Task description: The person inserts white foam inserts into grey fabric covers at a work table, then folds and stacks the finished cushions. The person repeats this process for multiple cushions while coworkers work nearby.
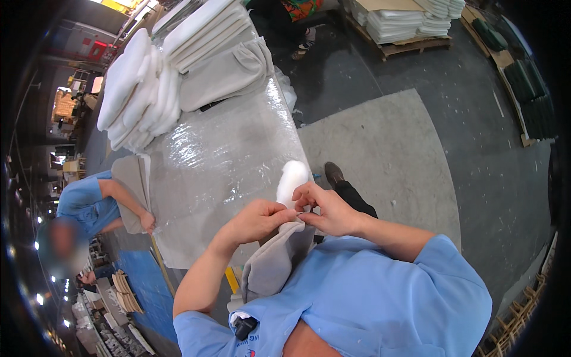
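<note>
While left hand [259,220] and right hand [336,214] pinch edge of grey cover [270,265] against blue shirt [386,276] beside table [202,157], white padding [292,178] shows just beyond; work appears partway, edge seemingly unclosed; stacked white pads [140,89] lie uncovered.

The left hand [259,218] and right hand [331,213] are brought close together, each closed in a pinch. The right fingers [308,191] are curled above the thumb [311,219]. Both elbows are bent; the bared left forearm [205,265] and right forearm [392,237] are angled inward.
</note>
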The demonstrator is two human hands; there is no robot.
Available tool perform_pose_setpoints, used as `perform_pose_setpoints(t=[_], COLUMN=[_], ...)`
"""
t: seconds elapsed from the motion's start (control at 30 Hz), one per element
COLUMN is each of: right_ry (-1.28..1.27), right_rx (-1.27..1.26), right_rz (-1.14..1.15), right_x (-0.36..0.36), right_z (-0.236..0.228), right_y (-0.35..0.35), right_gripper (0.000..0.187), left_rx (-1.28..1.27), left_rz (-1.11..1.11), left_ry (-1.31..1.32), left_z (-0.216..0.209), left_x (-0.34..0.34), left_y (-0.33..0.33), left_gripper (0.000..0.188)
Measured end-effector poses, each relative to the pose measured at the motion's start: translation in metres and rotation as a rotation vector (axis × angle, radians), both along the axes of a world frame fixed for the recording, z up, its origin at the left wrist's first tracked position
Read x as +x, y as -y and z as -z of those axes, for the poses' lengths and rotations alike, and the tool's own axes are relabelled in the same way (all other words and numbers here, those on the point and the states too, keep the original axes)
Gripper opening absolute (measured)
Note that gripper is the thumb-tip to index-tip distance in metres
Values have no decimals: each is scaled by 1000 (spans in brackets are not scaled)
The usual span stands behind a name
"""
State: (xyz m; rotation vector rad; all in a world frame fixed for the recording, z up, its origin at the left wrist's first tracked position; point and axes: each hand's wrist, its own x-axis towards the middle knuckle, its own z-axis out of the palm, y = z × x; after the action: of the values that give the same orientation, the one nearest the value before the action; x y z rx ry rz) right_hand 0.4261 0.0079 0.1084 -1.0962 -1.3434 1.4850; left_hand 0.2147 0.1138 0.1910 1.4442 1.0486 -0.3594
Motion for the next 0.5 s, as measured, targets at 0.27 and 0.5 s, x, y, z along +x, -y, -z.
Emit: perform_pose_setpoints(t=[0.27, 0.5], right_ry=[-455, -842], right_rx=[-370, -540], right_rz=[-170, -85], right_x=[19, 0], right_z=[31, 72], right_y=[15, 38], right_gripper=[45, 18], left_rx=[-300, -385], left_rz=[-61, -92], left_ry=[110, 183], left_z=[4, -1], left_x=[3, 11], left_y=[4, 8], left_gripper=[24, 22])
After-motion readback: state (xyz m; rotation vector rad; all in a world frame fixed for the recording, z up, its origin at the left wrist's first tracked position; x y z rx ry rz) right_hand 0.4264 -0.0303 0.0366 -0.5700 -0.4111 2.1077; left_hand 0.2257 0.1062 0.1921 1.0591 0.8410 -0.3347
